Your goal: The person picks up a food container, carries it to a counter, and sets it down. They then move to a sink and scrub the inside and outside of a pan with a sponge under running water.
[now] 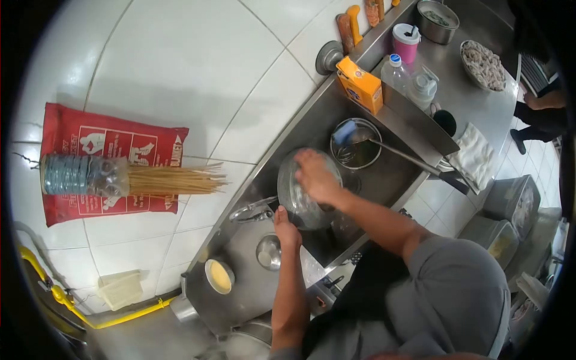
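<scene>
A large round metal bowl (296, 195) is tilted over the sink (390, 159), its surface wet-looking and smeared by motion. My left hand (287, 229) grips its near rim, with the thumb showing. Against the bowl lies my right hand (318, 177); its fingers are blurred, and I cannot make out whether anything is under them. A faucet (255, 211) stands beside my left hand. Just beyond the bowl, a smaller metal pot (373, 157) holds a whisk, a blue-headed brush (345, 132) and a long-handled utensil (420, 161).
A small metal bowl (268, 252) and a bowl of yellow contents (219, 276) sit on the left counter. An orange box (360, 85) stands on the sink's ledge. Bottles, a pink tub (406, 43) and a cloth (473, 157) are farther right. Another person's leg (531, 129) shows at the far right.
</scene>
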Demonstrator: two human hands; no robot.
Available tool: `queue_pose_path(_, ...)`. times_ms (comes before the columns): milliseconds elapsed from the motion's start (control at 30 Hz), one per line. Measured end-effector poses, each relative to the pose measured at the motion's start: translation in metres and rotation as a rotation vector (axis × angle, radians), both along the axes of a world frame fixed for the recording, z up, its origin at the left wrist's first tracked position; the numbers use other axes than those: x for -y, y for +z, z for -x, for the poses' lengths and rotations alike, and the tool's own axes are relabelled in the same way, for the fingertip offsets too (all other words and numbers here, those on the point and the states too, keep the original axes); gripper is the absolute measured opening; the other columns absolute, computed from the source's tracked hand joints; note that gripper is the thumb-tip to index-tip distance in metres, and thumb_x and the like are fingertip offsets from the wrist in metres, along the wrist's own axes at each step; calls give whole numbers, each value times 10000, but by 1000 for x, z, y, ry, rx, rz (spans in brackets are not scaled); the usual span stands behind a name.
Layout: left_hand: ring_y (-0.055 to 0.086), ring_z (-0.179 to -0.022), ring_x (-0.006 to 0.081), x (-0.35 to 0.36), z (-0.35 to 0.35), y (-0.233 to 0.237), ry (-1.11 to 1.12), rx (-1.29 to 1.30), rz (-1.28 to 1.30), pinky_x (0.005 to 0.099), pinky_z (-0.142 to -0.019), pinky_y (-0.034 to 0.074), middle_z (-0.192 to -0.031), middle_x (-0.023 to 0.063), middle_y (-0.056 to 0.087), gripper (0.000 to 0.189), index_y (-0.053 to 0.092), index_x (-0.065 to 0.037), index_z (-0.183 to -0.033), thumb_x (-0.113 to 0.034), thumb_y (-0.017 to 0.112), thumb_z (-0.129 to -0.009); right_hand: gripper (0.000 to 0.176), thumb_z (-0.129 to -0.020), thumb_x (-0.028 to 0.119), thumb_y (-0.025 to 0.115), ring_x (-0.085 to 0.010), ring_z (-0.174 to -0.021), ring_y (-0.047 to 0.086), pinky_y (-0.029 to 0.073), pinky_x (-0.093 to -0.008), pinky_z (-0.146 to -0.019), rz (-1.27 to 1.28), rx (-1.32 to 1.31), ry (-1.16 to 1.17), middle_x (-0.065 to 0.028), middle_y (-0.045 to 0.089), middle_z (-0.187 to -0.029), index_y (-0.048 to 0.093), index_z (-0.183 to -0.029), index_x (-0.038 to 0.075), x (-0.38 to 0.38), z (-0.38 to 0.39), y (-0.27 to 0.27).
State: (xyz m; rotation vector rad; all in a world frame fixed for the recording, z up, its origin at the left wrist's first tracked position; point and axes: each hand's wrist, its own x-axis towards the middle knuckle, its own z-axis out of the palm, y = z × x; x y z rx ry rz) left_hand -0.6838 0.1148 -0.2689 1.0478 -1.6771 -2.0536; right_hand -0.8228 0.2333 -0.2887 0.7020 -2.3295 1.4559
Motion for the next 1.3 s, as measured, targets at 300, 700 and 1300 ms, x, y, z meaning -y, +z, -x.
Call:
queue_pose_path(300, 598, -1041, 414, 9, 81, 43, -165, 512, 1031, 453, -915, 438, -1110, 266, 638, 461, 610, 69, -1099, -333, 406, -1004, 479, -1005, 341, 361, -335, -1174, 546, 431, -464, -972, -27, 899, 292, -196, 570, -1297, 584, -1263, 4, -1, 72, -56)
queue_pose_path(700, 536, -729, 399, 4, 56, 68, -254, 400, 1007, 469, -708, 409, -801, 255, 601, 440, 595, 53, -847, -345, 466, -981, 438, -1027, 303, 374, -236, -1064, 578, 443, -368, -955, 498, 1500, 214, -129, 618, -1216, 591, -1272, 13, -46, 17, -108)
queue_pose_path(1300, 414, -593, 156, -55, -35, 129, -225, 334, 888, 356, -529, 338, -597, 100, 458, 483, 499, 29, -748, -375, 429, -1005, 548, -1009, 467, 408, -264, -1234, 492, 344, -343, -1071, 472, 1016, 611, -202, 522, -1281, 485, -1343, 40, -95, 3, 21)
